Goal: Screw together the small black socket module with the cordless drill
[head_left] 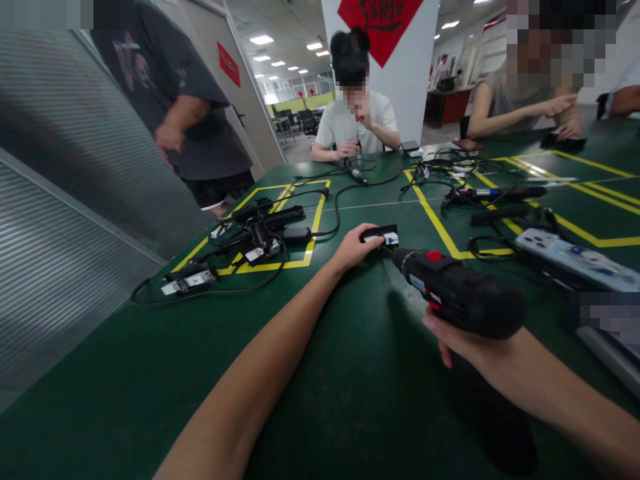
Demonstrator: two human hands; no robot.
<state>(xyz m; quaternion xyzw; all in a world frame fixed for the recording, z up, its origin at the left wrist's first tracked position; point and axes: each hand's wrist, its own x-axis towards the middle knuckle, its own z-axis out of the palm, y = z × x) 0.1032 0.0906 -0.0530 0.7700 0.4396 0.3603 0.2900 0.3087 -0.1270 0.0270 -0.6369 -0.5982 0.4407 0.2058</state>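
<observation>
Clasping the left end of a small black box [373,233] with the left hand [356,247], thumb along the near side and fingers curled over behind. Keeping the box on the green table [115,380], well forward of the body, with a white strip and a blue spot showing on the near face. Gripping a black drill [450,287] with red parts in the right hand [480,350], fingers wrapped round the handle below the motor body. Pointing the drill forward and to the left, with the bit ending at the near side of the box; cannot tell whether touching.

To the left, a heap of black devices [260,235] across a rectangle of yellow tape [319,227], with a black cable [337,210] curving away toward the far side. To the right, near the drill, a pale blue case [580,257], with tangled wires [445,163] farther off. Across the table, a seated person in a white shirt [345,120], holding a slim tool with an orange handle [357,118]. At the left, a standing person in a dark T-shirt [200,113].
</observation>
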